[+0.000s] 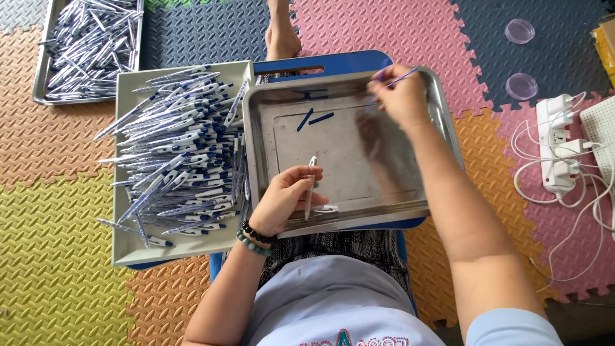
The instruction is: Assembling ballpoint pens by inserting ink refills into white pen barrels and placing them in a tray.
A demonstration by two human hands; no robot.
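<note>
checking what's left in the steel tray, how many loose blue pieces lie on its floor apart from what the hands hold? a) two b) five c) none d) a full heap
a: two short dark blue pieces lie side by side on the bare floor of the steel tray, clear of the left hand with its pen barrel and the right hand pinching a thin blue refill.

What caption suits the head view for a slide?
Left hand holds a pen barrel, right hand a blue refill, over a steel tray.
</note>
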